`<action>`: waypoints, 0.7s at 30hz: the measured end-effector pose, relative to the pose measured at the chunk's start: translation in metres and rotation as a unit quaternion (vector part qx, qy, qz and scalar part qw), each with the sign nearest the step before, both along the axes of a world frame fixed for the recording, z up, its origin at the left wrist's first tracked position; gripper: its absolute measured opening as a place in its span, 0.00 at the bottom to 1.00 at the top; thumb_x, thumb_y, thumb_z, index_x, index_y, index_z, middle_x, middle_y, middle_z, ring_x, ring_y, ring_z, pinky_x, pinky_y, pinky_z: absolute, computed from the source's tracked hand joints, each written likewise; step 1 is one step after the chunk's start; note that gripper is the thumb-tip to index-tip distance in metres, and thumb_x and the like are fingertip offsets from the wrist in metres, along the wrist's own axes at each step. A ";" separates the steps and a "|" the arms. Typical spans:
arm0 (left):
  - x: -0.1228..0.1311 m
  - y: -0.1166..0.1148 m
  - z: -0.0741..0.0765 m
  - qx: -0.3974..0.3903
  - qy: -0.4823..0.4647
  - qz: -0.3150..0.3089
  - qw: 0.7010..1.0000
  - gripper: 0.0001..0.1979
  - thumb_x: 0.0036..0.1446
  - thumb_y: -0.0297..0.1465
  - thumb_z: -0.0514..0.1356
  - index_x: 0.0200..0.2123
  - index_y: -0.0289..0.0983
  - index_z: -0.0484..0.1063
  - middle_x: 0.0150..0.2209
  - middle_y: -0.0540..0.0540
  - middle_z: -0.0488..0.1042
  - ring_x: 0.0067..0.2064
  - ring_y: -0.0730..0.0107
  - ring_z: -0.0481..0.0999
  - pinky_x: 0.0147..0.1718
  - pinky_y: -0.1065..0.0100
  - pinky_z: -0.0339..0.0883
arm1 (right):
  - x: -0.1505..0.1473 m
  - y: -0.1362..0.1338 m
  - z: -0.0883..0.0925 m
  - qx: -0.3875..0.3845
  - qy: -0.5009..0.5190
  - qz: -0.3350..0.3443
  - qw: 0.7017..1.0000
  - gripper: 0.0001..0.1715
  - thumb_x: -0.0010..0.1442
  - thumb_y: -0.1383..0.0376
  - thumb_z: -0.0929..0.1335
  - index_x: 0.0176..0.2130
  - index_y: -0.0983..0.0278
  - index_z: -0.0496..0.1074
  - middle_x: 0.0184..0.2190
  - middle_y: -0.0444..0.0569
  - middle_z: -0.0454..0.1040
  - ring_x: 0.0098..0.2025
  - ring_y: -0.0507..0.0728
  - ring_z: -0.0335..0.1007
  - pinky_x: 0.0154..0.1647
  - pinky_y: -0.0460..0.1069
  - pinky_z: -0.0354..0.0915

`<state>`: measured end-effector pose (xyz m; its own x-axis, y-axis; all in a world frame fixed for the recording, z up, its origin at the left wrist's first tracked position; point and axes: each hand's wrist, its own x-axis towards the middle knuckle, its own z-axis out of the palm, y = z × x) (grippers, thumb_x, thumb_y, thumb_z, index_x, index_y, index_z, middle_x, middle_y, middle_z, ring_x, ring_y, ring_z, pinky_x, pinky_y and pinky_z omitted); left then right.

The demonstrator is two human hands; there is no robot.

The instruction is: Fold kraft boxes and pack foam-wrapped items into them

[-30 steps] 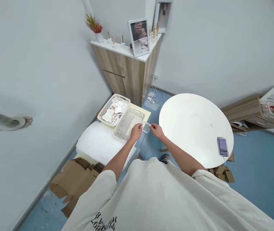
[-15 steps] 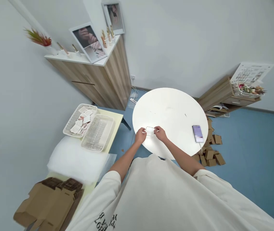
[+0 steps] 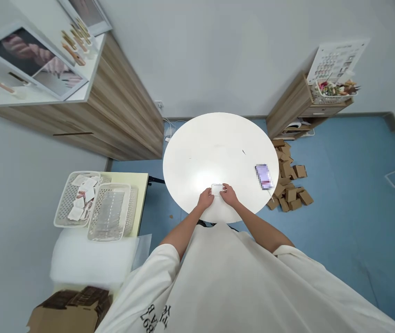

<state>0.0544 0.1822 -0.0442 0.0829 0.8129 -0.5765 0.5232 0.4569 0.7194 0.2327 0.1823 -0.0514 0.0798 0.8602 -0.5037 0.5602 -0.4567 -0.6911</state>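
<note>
A small, flat, clear-and-white rectangular case (image 3: pixel 217 189) is held between my two hands over the near edge of the round white table (image 3: pixel 214 134). My left hand (image 3: pixel 205 198) is closed on its left side. On the right side, the fingers of my right hand (image 3: pixel 229 194) grip it too. What lies inside the case is too small to make out. A phone with a blurred purple screen (image 3: pixel 264 176) lies to the right on the table, a white cable running from it.
At left, a pale yellow table (image 3: pixel 141 185) bears a basket of white cards (image 3: pixel 61 206), a basket of clear plastic pieces (image 3: pixel 95 224), white foam sheets (image 3: pixel 89 259) and flattened cardboard (image 3: pixel 67 319). Small brown boxes (image 3: pixel 289 194) are heaped on the floor at right. A wooden cabinet (image 3: pixel 128 106) stands at back left.
My view has turned left and down, so the room appears shifted. My hands still hold the case, which looks flatter and lower toward the tabletop.
</note>
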 end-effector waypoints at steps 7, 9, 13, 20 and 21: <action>0.004 0.004 -0.011 0.019 0.000 0.003 1.000 0.23 0.57 0.25 0.59 0.57 0.37 0.67 0.58 0.38 0.72 0.56 0.58 0.73 0.55 0.61 0.66 | 0.008 -0.010 -0.020 0.014 0.025 -0.001 1.000 0.32 0.62 0.64 0.65 0.64 0.62 0.61 0.58 0.56 0.68 0.50 0.57 0.72 0.54 0.52 0.69; 0.004 0.002 -0.010 0.016 0.002 0.011 1.000 0.23 0.56 0.24 0.59 0.56 0.37 0.67 0.56 0.38 0.73 0.56 0.59 0.73 0.55 0.61 0.66 | 0.009 -0.016 -0.022 0.019 0.023 0.006 1.000 0.30 0.62 0.65 0.64 0.63 0.61 0.62 0.57 0.55 0.68 0.50 0.57 0.72 0.54 0.53 0.69; 0.005 -0.001 -0.008 0.009 -0.019 0.013 1.000 0.24 0.55 0.22 0.60 0.56 0.39 0.66 0.55 0.40 0.73 0.55 0.60 0.73 0.54 0.60 0.67 | 0.007 -0.025 -0.019 0.031 0.014 0.025 0.999 0.29 0.62 0.66 0.64 0.62 0.59 0.63 0.57 0.53 0.68 0.51 0.57 0.71 0.54 0.53 0.69; 0.011 0.009 0.000 0.125 -0.026 0.039 0.991 0.21 0.59 0.24 0.60 0.55 0.39 0.68 0.53 0.40 0.71 0.55 0.61 0.72 0.55 0.60 0.66 | 0.009 -0.009 0.005 0.091 -0.016 0.039 0.995 0.21 0.67 0.61 0.63 0.58 0.59 0.69 0.52 0.52 0.70 0.48 0.56 0.72 0.51 0.51 0.68; 0.012 0.012 0.001 0.134 -0.022 0.043 0.990 0.19 0.60 0.26 0.60 0.55 0.39 0.69 0.52 0.41 0.71 0.55 0.62 0.72 0.55 0.60 0.66 | 0.009 -0.006 0.010 0.093 -0.020 0.044 0.994 0.20 0.67 0.61 0.62 0.57 0.59 0.70 0.51 0.52 0.71 0.48 0.56 0.72 0.51 0.51 0.68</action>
